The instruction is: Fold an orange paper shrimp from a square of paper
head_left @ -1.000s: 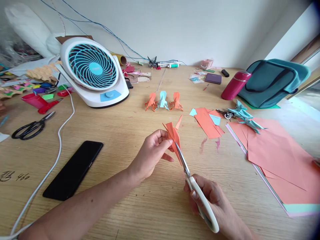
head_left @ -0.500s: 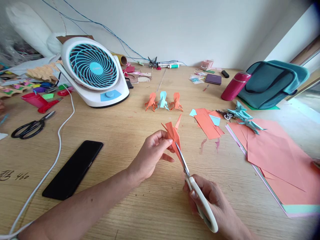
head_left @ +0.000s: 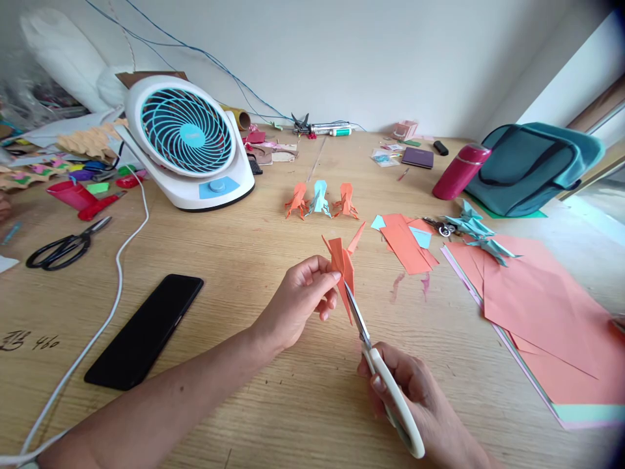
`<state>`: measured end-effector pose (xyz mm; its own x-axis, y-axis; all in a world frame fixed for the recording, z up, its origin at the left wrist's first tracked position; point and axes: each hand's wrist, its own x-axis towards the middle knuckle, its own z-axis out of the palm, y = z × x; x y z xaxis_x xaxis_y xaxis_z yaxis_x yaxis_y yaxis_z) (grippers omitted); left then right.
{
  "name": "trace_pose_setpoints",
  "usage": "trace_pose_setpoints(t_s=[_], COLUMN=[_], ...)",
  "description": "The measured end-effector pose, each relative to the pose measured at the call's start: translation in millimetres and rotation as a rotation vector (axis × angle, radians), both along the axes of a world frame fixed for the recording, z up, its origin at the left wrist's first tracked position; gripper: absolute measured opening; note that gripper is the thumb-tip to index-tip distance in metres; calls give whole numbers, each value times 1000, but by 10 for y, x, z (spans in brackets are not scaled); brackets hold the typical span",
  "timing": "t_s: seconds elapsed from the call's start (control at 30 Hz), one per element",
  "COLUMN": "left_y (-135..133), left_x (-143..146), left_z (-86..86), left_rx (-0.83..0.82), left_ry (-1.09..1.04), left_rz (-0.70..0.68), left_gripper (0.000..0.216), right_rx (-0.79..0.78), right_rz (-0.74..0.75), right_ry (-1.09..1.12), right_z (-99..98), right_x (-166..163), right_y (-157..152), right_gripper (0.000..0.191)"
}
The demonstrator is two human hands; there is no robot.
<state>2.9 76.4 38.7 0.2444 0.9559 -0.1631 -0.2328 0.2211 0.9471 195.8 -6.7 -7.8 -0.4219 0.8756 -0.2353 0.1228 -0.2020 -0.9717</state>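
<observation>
Between thumb and fingers, my left hand [head_left: 305, 296] pinches an orange folded paper figure [head_left: 347, 264] with several pointed flaps. My right hand [head_left: 407, 384] is closed around the white handles of a pair of scissors [head_left: 359, 316]. The scissor blades point up and away from me and lie against the lower flaps of the paper; whether they are fully closed is hard to tell. Beyond my hands stand three finished-looking paper figures: an orange one [head_left: 297, 200], a light blue one [head_left: 319, 198] and another orange one [head_left: 346, 200].
Orange and blue paper pieces [head_left: 407, 244], large orange sheets [head_left: 537, 306] and blue folded figures [head_left: 476, 228] lie to the right. A red bottle [head_left: 461, 172] stands by a teal bag [head_left: 532, 169]. On the left are a phone [head_left: 144, 332], black-handled scissors [head_left: 66, 246], a white cable [head_left: 120, 273] and a fan [head_left: 188, 140].
The folded paper in my left hand has tilted slightly and shifted a little to the right. My left fingers have curled in more. The scissors have hardly moved.
</observation>
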Motion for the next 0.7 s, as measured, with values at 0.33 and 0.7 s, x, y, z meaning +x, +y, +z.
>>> trace_pose_setpoints(t_s=[0.33, 0.7], left_y=[37, 58], left_x=[-32, -64], left_z=[22, 51], left_rx=[-11, 37], left_ry=[-104, 93], left_rz=[-88, -92], left_gripper=[15, 40], right_rx=[14, 34], right_rz=[-6, 23], right_ry=[-52, -119], right_z=[-12, 13], right_x=[30, 11], right_y=[-9, 0], right_gripper=[55, 52])
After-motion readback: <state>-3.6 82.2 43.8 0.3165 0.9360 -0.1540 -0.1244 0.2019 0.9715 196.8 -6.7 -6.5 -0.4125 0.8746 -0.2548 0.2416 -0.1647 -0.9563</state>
